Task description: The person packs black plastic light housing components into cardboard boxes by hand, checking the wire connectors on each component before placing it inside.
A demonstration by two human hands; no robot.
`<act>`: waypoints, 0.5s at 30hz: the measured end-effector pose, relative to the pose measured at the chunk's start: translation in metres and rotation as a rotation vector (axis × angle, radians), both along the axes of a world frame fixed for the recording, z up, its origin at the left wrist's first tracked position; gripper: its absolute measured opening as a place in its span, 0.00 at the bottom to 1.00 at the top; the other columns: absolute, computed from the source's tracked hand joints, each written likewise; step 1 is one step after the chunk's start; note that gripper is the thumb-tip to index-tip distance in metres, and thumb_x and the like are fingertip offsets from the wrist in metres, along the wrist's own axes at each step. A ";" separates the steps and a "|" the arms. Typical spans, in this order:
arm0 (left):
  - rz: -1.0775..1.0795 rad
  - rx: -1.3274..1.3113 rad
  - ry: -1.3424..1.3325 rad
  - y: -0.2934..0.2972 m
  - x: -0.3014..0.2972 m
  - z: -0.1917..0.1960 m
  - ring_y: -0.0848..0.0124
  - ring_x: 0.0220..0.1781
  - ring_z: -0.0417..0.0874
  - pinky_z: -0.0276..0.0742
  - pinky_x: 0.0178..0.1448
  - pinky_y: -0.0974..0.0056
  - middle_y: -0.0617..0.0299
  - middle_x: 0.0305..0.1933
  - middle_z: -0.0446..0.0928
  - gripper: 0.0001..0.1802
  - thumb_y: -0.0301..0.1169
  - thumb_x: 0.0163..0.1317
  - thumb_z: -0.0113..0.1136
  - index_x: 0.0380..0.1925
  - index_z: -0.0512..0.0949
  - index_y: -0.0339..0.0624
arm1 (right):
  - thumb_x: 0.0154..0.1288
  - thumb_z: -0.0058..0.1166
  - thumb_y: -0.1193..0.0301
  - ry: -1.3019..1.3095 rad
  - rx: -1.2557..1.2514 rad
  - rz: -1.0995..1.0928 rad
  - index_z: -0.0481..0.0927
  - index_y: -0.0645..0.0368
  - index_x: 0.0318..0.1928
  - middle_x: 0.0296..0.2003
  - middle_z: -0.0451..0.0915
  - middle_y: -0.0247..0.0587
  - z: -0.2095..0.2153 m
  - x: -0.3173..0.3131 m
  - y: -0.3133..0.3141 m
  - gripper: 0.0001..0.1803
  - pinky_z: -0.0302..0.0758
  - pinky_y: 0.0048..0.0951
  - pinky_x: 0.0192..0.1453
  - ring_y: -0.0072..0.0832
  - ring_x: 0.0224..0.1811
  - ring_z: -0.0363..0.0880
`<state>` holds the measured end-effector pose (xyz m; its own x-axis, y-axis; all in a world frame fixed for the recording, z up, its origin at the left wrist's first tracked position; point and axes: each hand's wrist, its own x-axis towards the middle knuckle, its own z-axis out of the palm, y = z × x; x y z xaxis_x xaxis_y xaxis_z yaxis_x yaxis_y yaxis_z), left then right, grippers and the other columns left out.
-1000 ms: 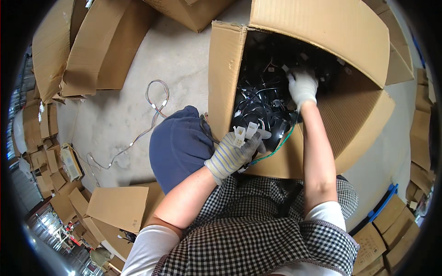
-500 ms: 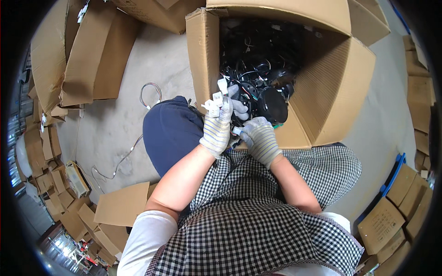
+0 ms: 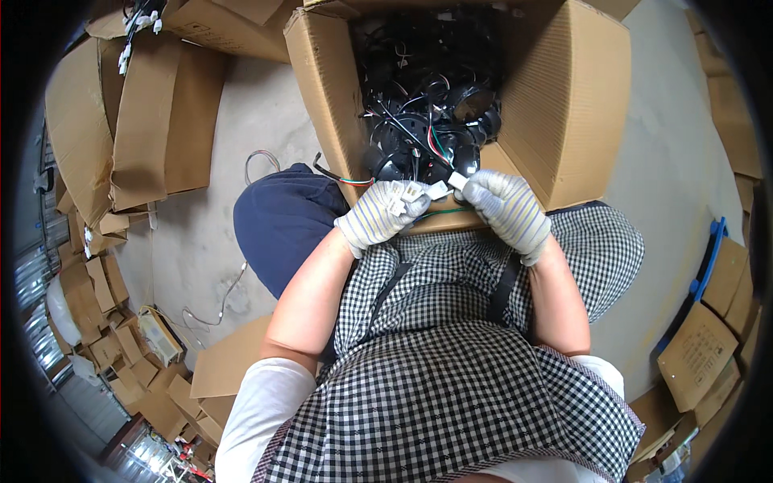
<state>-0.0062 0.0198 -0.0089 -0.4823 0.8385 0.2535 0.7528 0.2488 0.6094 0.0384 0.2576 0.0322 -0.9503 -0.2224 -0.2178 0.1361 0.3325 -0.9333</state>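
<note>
My left hand [image 3: 377,213], in a striped knit glove, is closed on several white plug connectors [image 3: 411,193] bunched at its fingertips. In my right hand [image 3: 509,211], gloved alike, a single white connector [image 3: 457,180] is pinched, a short way from the left hand's bunch. Red, green and white wires [image 3: 436,141] run up from near the right hand's connector into the box. Both hands are over the near edge of an open cardboard box [image 3: 592,105], which holds a tangle of black wired parts [image 3: 427,97]. A dark cable [image 3: 332,174] sticks out left of my left hand.
Open cartons [image 3: 141,129] stand at the left; white connectors [image 3: 138,30] hang over one. A loose wire [image 3: 216,316] lies on the grey floor. Flattened cardboard [image 3: 699,354] leans beside a blue rail [image 3: 703,282] at the right. My bent knees flank the box.
My hands have moved apart and my right hand has shifted rightward with one connector. The left hand's bunch now points toward the right. The whole view has shifted slightly.
</note>
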 end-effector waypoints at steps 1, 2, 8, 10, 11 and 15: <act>-0.012 -0.002 -0.007 0.003 -0.001 0.004 0.60 0.34 0.79 0.76 0.38 0.62 0.56 0.33 0.77 0.10 0.29 0.64 0.47 0.41 0.77 0.40 | 0.67 0.49 0.60 -0.007 -0.002 -0.012 0.80 0.57 0.38 0.22 0.77 0.38 -0.004 0.003 0.001 0.14 0.70 0.27 0.29 0.28 0.25 0.76; -0.006 -0.044 -0.138 0.007 -0.003 0.017 0.60 0.33 0.79 0.75 0.36 0.62 0.57 0.32 0.76 0.10 0.28 0.64 0.48 0.39 0.78 0.41 | 0.66 0.48 0.61 0.149 0.258 0.073 0.80 0.56 0.38 0.25 0.79 0.40 -0.006 0.006 0.001 0.13 0.71 0.31 0.31 0.34 0.29 0.78; 0.265 -0.039 -1.132 0.013 -0.002 0.027 0.80 0.13 0.64 0.59 0.20 0.72 0.68 0.11 0.69 0.22 0.46 0.64 0.53 0.19 0.79 0.40 | 0.63 0.46 0.65 0.413 0.836 0.370 0.78 0.51 0.45 0.24 0.79 0.38 -0.009 0.006 0.002 0.13 0.70 0.38 0.28 0.38 0.26 0.78; 0.226 -0.087 -1.135 0.013 -0.005 0.027 0.80 0.13 0.64 0.59 0.20 0.72 0.68 0.12 0.70 0.22 0.46 0.64 0.53 0.20 0.80 0.40 | 0.63 0.46 0.65 0.452 0.840 0.405 0.78 0.51 0.46 0.23 0.78 0.38 -0.010 0.009 -0.001 0.13 0.70 0.38 0.27 0.37 0.25 0.78; 0.191 -0.122 -1.131 0.014 -0.007 0.029 0.79 0.13 0.64 0.59 0.20 0.71 0.67 0.13 0.71 0.22 0.46 0.64 0.53 0.20 0.80 0.41 | 0.62 0.46 0.65 0.502 0.851 0.447 0.78 0.51 0.46 0.22 0.76 0.37 -0.011 0.010 -0.001 0.14 0.70 0.37 0.27 0.35 0.25 0.78; 0.193 -0.248 -1.099 0.011 -0.007 0.028 0.80 0.16 0.66 0.59 0.21 0.72 0.68 0.16 0.73 0.19 0.44 0.62 0.57 0.20 0.80 0.42 | 0.63 0.46 0.65 0.452 0.847 0.394 0.77 0.52 0.38 0.21 0.75 0.34 -0.024 0.026 -0.018 0.09 0.69 0.38 0.23 0.34 0.21 0.77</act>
<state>-0.0135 0.0306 0.0191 -0.4670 0.6943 -0.5476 -0.2208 0.5080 0.8325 0.0646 0.2396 0.0086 -0.8753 -0.4754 -0.0891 -0.4293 0.8484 -0.3099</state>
